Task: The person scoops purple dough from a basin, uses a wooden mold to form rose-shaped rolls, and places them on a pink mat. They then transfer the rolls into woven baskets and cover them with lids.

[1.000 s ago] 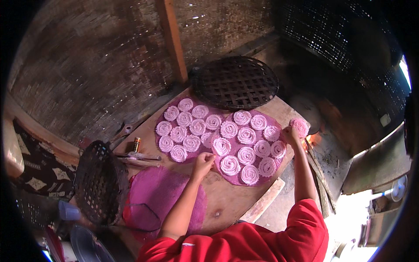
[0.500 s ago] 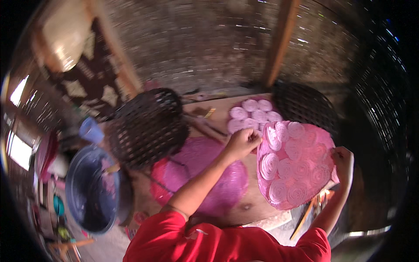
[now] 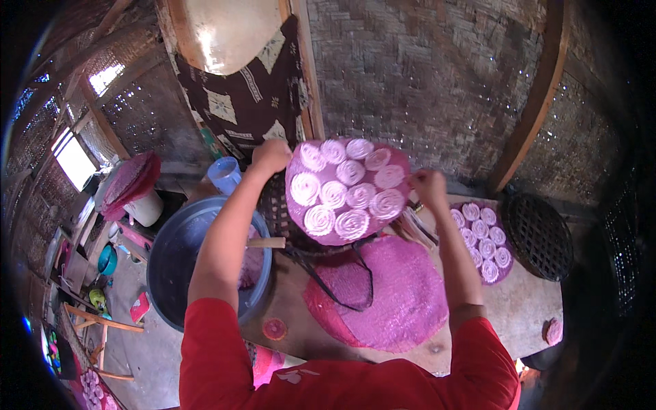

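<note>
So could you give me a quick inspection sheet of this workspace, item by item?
Surface: wooden table, stained pink.
Job's things: round pink tray of spiral pieces, lifted off the table; second tray of spirals lying flat.
Clutter: pink woven mat, dark round woven basket lid, dark blue basin, light blue cup.
Grippers: left hand and right hand grip the lifted tray's edges.
Cables: nothing seen.
Surroundings: woven bamboo wall, patterned dark cloth.

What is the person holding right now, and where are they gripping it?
A round pink tray of spiral cakes, lifted with the left hand at its left rim and the right hand at its right rim.
</note>
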A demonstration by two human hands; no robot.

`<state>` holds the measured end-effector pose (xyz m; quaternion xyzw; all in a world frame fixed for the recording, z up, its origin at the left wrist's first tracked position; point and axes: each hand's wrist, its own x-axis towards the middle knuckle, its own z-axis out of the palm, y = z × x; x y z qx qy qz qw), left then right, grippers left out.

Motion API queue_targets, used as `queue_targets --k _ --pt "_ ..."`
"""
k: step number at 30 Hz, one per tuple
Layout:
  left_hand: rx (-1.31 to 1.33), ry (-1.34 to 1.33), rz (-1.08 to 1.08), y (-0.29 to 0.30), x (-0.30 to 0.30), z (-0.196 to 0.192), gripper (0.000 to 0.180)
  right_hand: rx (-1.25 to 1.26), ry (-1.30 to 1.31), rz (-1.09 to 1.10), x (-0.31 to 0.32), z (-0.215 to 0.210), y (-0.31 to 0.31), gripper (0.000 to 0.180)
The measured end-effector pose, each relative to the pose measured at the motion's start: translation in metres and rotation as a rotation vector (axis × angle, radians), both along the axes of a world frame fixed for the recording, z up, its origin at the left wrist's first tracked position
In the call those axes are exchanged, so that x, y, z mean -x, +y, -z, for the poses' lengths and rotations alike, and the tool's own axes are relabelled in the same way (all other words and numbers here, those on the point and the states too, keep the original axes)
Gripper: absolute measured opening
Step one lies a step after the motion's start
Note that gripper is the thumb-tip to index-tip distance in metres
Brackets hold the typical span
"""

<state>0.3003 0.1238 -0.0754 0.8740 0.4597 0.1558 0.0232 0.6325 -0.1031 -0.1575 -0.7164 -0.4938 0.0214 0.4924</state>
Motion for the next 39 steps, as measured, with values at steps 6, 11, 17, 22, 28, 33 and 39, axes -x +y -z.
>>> queue_targets --k 6,11,17,22,28,33,39 --pt "-0.019 0.188 -0.306 0.073 0.01 0.09 0.024 0.266 -0.156 0.124 0.044 0.081 0.115 0.021" --pt "0.039 0.348 -0.288 0.105 0.002 0.133 0.029 0.495 -0.207 0.133 0.057 0.109 0.138 0.022" --pt "0.176 0.288 -0.389 0.111 -0.003 0.152 0.032 0.631 -0.4 -0.024 0.067 0.104 0.111 0.018" --pt "0.205 0.566 -0.194 0.111 -0.016 0.144 0.038 0.703 -0.609 -0.004 0.08 0.082 0.085 0.026" --pt "-0.076 0.171 0.115 0.027 -0.024 0.071 0.04 0.165 -0.226 0.338 -0.101 0.071 -0.061 0.033" --pt "-0.081 -0.062 0.327 -0.091 0.002 0.015 0.029 -0.513 0.092 1.633 -0.271 0.133 -0.292 0.046" --pt "0.006 -0.308 0.327 -0.18 -0.001 0.004 0.021 -1.108 1.101 1.141 -0.328 0.212 -0.406 0.054"
